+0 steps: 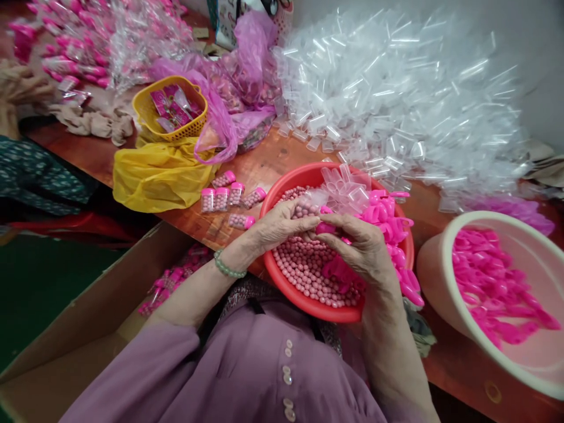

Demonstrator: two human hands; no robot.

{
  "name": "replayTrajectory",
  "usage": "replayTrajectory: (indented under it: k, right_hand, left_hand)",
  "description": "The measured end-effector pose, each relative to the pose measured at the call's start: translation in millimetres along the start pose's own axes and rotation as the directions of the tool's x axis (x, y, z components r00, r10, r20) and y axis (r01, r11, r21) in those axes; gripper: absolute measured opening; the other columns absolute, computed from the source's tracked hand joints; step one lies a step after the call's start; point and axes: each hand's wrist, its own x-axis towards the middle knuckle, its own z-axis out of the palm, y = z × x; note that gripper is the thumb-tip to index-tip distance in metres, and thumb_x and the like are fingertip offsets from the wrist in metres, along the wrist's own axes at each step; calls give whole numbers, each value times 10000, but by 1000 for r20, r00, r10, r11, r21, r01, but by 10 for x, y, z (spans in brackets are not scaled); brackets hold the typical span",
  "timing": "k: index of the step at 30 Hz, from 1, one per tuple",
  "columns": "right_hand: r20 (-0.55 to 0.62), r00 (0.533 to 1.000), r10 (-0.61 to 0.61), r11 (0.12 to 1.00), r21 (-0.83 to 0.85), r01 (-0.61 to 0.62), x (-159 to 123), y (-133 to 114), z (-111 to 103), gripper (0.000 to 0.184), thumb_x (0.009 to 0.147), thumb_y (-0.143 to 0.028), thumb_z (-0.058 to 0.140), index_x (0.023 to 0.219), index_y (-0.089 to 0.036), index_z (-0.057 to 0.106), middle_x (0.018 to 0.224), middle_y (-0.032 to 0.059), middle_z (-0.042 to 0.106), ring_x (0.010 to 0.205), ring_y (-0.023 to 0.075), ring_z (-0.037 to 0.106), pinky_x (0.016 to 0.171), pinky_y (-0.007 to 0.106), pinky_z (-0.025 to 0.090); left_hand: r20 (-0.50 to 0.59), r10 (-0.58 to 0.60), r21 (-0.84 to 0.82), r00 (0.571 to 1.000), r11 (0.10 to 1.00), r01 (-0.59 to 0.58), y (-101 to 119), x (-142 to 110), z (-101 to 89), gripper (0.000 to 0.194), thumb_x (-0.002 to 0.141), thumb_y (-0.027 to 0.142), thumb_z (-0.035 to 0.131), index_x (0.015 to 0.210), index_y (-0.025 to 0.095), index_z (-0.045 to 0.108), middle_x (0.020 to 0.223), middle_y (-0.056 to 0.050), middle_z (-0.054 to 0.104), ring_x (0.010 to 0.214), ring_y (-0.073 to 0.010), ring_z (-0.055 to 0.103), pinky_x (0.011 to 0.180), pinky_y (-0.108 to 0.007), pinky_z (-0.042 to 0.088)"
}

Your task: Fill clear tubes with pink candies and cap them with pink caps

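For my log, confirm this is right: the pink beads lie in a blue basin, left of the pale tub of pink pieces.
Wrong colour: the head view shows a red basin. The pink beads do lie in it, left of the pale tub of pink pieces.

I am working in soft, uneven light; the clear tubes [396,94] are throwing back white streaks of glare and blurring into haze. The green floor [48,282] is lying in shadow, and the wide lens is stretching the white tub [434,276] at the right edge.
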Motion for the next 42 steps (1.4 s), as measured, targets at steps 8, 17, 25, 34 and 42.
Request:
replayTrajectory:
  k: [8, 17, 25, 34, 42]
  right_hand:
    - [-139, 958, 251, 915, 357, -188, -18, -18, 54, 208, 830, -353, 788, 933, -253, 638, 786, -25, 709, 679, 148, 695, 676, 309, 608]
    - [-359, 874, 329, 866, 484, -127, 117, 61, 221, 330, 741, -478, 837, 986, -275, 751, 962, 6, 780, 896, 190, 726, 907, 391, 594]
    - [-373, 869, 324, 877, 463, -129, 147, 0, 382, 326, 687, -491, 867, 876, -257, 742, 850, 4, 763, 771, 171, 699, 756, 339, 598]
    - [-442, 855, 273, 931, 346, -118, 138, -21, 396, 290, 724, -463, 858, 885, -258, 731, 816, -8, 736, 741, 159, 679, 738, 330, 585]
    - [-268, 956, -115, 993, -65, 101, 99, 80, 294, 411, 858, -538, 717, 1147, -253, 656, 980, 54, 724, 875, 225, 694, 810, 393, 575]
  left_hand:
    - [57, -49, -82, 997, 995, 54, 15, -18, -19, 480, 670, 311, 909, 1009, 127, 625, 823, -13, 694, 728, -117, 686, 724, -252, 550]
    - [175, -58, 78, 983, 996, 45, -63, -42, -16, 437, 748, 416, 855, 1004, 140, 633, 826, -31, 692, 756, -133, 654, 742, -266, 515]
    - [226, 22, 154, 974, 986, -58, -70, -5, 11, 354, 794, 443, 792, 886, 159, 602, 767, -19, 644, 708, -131, 601, 696, -269, 483]
    - [203, -2, 212, 979, 976, -42, -57, -22, 19, 363, 805, 455, 780, 871, 153, 590, 769, -18, 629, 703, -129, 593, 691, -270, 493]
    - [199, -35, -46, 979, 998, 45, -50, -33, -9, 462, 745, 523, 831, 828, 128, 605, 759, 4, 602, 655, -78, 570, 648, -221, 467]
